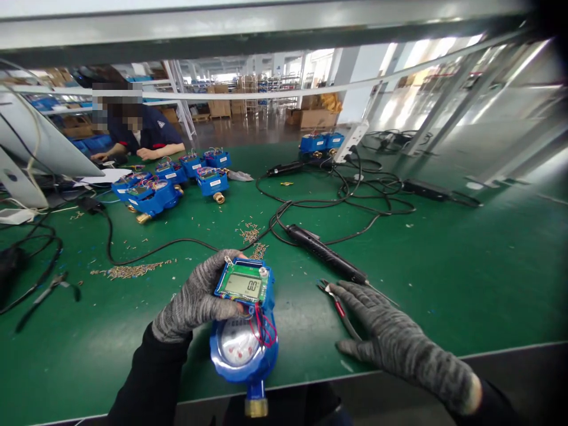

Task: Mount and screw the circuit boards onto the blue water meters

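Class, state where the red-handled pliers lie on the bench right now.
In the head view, the red-handled pliers lie on the green bench right of centre, partly under the right hand and just in front of the black electric screwdriver.

A green-matted workbench (444,278) fills the foreground. A grey metal overhead rail (266,29) runs above it, and white slanted frame struts (448,100) rise from the bench's far right edge. Beyond the bench's far edge lies a glossy brown floor (248,127) with stacked cardboard boxes (313,115) and storage racks (261,89). Bright daylight (421,56) pours in past the bench's far right corner, beside a white column (355,83).
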Available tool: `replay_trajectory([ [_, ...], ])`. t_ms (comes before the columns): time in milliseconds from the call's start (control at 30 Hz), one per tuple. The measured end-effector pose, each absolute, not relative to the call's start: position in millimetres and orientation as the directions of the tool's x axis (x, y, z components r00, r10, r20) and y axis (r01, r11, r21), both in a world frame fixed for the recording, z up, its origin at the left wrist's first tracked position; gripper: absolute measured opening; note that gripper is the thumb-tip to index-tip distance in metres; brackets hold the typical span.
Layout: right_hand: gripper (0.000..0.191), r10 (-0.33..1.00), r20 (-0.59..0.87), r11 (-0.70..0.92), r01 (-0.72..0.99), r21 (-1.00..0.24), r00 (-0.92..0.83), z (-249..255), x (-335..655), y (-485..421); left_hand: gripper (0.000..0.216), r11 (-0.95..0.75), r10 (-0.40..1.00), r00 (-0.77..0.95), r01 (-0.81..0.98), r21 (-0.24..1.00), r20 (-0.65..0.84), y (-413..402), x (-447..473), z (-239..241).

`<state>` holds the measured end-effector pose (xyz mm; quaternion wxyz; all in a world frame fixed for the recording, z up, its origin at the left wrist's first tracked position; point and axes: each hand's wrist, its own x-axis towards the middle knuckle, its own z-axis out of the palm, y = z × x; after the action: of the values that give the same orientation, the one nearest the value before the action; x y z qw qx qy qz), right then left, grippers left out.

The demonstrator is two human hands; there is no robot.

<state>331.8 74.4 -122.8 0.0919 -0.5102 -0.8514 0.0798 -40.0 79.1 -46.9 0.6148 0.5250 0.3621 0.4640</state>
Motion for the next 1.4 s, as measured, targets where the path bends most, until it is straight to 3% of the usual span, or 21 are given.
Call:
replay_trajectory([
  [167,0.08,0.937,-0.088,0.328,0.939,-0.104,-0.337,-116,353,75,0.073,0.017,0.941,0.334,-0.232,0.973,0.063,81,-47,-52],
  [433,0.042,0.937,0.054,0.327,0.922,0.21,-0.344,-138,359,72,0.068,0.049,0.883,0.469,-0.147,0.988,0.026,85,-45,-36],
  [500,0.037,0.927,0.104,0.342,0.925,0.168,-0.361,-140,355,74,0.067,0.07,0.875,0.484,-0.132,0.989,0.003,86,-42,-32],
  [600,0.034,0.88,0.221,0.435,0.9,-0.027,-0.419,-126,348,76,0.068,0.126,0.855,0.518,-0.164,0.978,-0.023,88,-37,-28],
  [700,0.029,0.779,0.4,0.591,0.778,-0.214,-0.483,-85,341,79,0.068,0.185,0.839,0.538,-0.148,0.972,-0.078,90,-33,-24],
  [767,0.032,0.712,0.437,0.681,0.692,-0.24,-0.549,-48,334,82,0.067,0.199,0.826,0.556,-0.129,0.971,-0.096,92,-32,-21],
  [900,0.038,0.428,0.516,0.831,0.548,0.099,-0.742,23,312,93,0.063,0.194,0.804,0.585,-0.088,0.977,-0.107,96,-28,-15],
  [1000,0.035,0.244,0.41,0.863,0.39,0.322,-0.879,58,294,102,0.064,0.177,0.782,0.612,-0.033,0.984,-0.12,98,-25,-9],
  [1133,0.038,0.135,0.324,0.779,0.302,0.549,-0.937,85,278,105,0.067,0.154,0.759,0.636,0.027,0.988,-0.136,101,-20,-3],
  [1400,0.045,0.067,0.247,0.765,0.208,0.609,-0.967,106,263,90,0.068,0.114,0.719,0.692,-0.027,0.993,-0.063,106,-20,-12],
])
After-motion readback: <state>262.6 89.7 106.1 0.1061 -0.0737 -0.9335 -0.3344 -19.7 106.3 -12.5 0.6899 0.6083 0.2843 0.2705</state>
